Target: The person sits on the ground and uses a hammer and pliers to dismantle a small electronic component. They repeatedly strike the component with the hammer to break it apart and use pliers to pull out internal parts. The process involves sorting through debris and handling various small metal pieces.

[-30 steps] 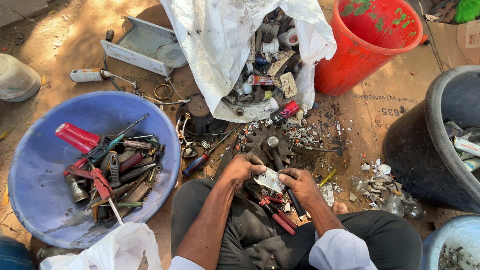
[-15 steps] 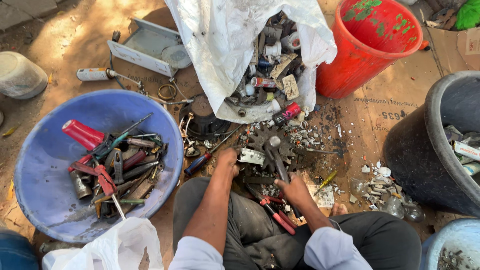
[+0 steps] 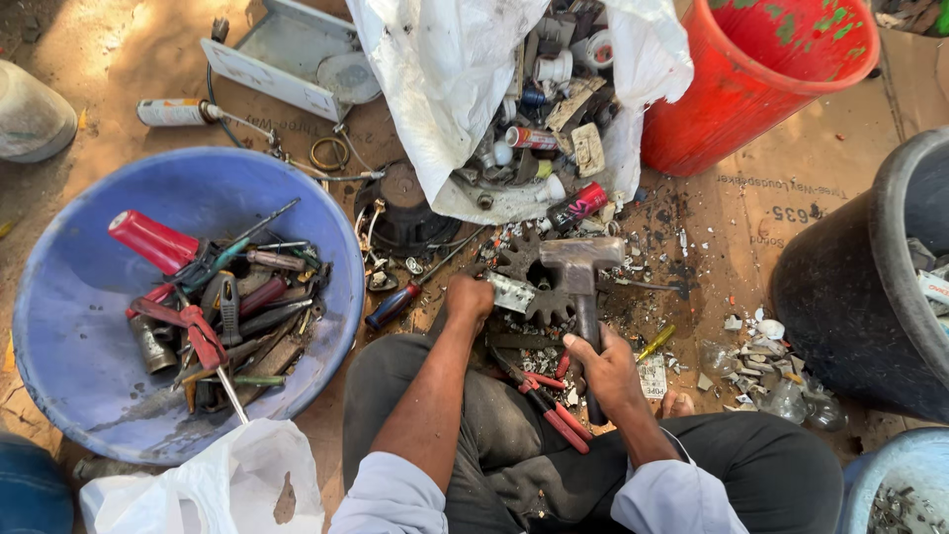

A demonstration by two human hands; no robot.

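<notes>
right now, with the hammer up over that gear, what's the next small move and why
Probably bring the grey steel hammer down onto the small silvery metal piece. The right hand grips its handle, and the left hand steadies the piece on the dark toothed gear.

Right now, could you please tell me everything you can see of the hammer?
The hammer has a blocky, dull grey metal head and a dark handle running down toward the person. The right hand grips the handle low down. The head lies over a rusty toothed gear, beside a small silvery piece held by the left hand.
</notes>
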